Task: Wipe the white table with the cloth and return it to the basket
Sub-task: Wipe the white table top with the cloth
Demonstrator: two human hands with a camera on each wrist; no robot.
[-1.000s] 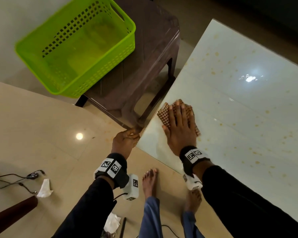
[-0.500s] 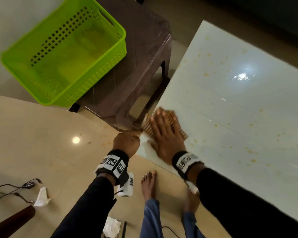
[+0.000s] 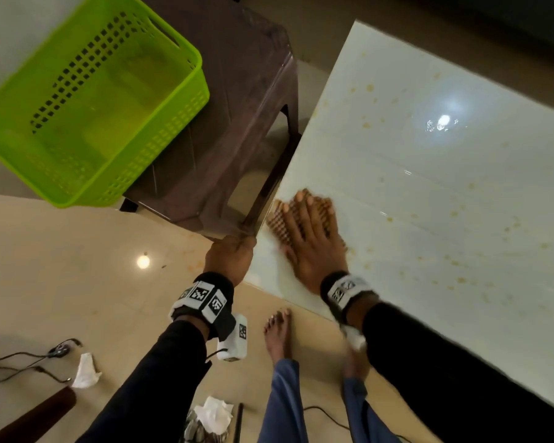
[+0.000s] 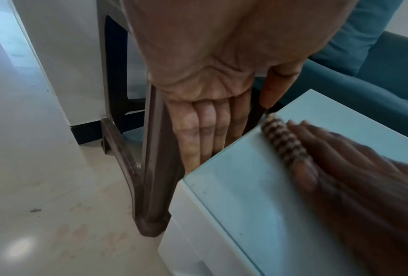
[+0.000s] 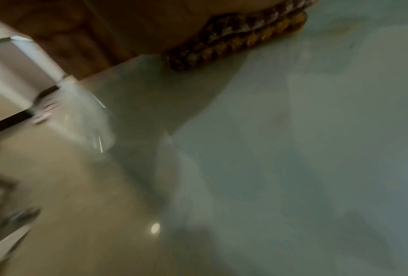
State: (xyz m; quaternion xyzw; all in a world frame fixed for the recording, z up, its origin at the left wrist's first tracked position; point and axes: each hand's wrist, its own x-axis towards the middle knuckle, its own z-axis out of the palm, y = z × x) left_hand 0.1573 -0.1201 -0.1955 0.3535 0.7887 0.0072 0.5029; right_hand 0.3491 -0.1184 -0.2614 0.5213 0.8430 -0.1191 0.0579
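Cables (image 3: 20,362) and a crumpled white tissue (image 3: 85,375) lie on the beige floor at far left. Lime-green perforated basket (image 3: 87,100) sits on a dark brown plastic stool (image 3: 237,123), nothing visible inside it. Stool stands right beside the white tabletop (image 3: 429,187), its near leg w/ almost no gap to the tabletop corner. Left hand (image 3: 229,259) grips the stool's near corner, fingers curled under the rim per the wrist view. More white tissue (image 3: 213,414) on the floor below, btw the arms. Right hand (image 3: 312,241) lies flat, fingers straight and close together, pressing a brown checked cloth (image 3: 280,223) onto the tabletop near its left edge; hand and cloth are blurred. Cloth pokes out past the fingertips and on the thumb side. Yellowish spots dot the tabletop further right, plus a bright lamp reflection.
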